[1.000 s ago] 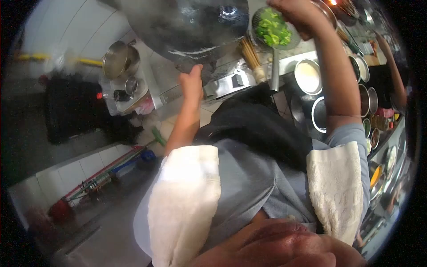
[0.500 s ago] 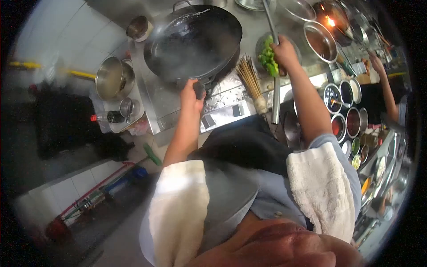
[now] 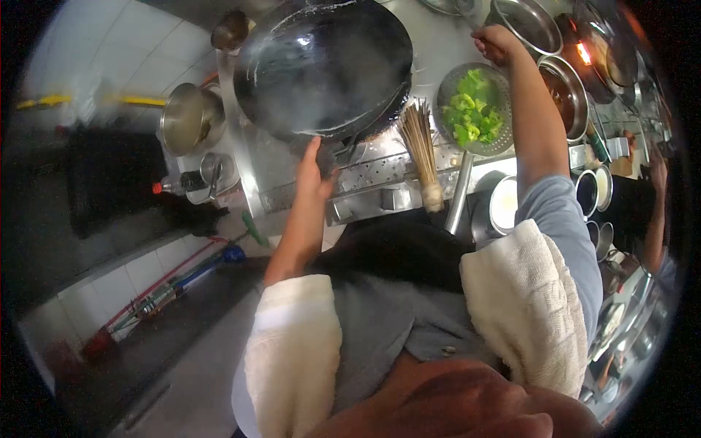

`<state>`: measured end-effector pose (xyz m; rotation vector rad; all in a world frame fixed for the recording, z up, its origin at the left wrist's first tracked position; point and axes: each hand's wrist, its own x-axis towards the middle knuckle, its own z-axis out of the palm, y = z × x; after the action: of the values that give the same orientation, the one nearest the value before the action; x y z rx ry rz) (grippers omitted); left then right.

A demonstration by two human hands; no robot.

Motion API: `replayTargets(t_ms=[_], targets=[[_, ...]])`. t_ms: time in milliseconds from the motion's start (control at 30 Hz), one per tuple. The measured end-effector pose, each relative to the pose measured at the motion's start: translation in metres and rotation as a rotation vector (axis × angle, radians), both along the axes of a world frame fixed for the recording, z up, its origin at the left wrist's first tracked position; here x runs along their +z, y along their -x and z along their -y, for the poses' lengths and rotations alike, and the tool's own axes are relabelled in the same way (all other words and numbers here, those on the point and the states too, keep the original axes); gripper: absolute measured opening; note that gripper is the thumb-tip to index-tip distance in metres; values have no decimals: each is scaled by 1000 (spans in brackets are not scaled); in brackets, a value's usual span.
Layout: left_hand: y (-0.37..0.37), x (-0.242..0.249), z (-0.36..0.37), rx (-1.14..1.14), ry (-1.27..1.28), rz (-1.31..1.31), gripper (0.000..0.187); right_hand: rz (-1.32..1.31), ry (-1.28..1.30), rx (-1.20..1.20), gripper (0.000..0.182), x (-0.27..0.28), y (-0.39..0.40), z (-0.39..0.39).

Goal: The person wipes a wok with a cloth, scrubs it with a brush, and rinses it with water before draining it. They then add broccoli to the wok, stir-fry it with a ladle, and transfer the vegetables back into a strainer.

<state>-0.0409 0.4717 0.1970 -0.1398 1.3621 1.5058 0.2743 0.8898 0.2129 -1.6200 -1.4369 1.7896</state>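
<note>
My left hand [image 3: 315,175] is closed on a dark cloth at the near rim of a large black wok [image 3: 321,73], which has a thin layer of steam or haze over it. My right hand [image 3: 496,45] is closed round a metal utensil [image 3: 471,11] that is partly blurred at the top edge. Below that hand, green leafy vegetables [image 3: 473,109] lie in a perforated strainer [image 3: 504,142], its long handle pointing toward my body. A bamboo brush [image 3: 421,157] lies between wok and strainer.
Metal pots [image 3: 186,120] and a red-capped bottle [image 3: 166,187] stand left of the stove. To the right are a bowl of brown liquid [image 3: 566,98], a flame [image 3: 583,52], a white-filled container [image 3: 504,204] and another person's arm [image 3: 656,212].
My right hand has moved up and away from the strainer, uncovering the vegetables. The long metal rod across the strainer no longer shows there. The wok appears higher in view; my left hand stays at its rim.
</note>
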Motion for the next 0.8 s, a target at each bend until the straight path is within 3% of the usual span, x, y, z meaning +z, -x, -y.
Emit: replayTargets(t_ms=[200,300,333,367,433,500,567,633,667,733,767,800], targets=[[-6,13,-1,-36,27,81,31,236,-175,111,23,91,-36,45],[-19,25,-8,55,35,139,32,480,-366,258,13,28,-44,-7],[-27,40,-13,78,-2,160,33,646,-489,240,15,50,-19,12],[-31,47,-15,105,-36,179,35,641,-488,251,15,40,-12,3],[-16,16,-4,35,-17,150,34,933,-636,425,19,6,12,-22],[-11,4,-1,-27,-1,122,33,857,-626,367,21,-15,24,-38],[-12,6,0,-45,63,78,30,629,-428,668,23,-28,29,-61],[-8,3,2,-54,54,82,32,-38,61,279,25,-32,13,-62],[-5,2,5,-76,39,87,35,-291,80,-5,28,-37,23,-46],[-16,20,3,2,42,96,38,-346,143,-132,20,-38,14,-41],[-17,26,5,46,44,106,40,-473,109,-56,13,-40,2,-39],[-5,-6,16,-5,43,127,48,-479,157,-141,13,-28,-2,-25]])
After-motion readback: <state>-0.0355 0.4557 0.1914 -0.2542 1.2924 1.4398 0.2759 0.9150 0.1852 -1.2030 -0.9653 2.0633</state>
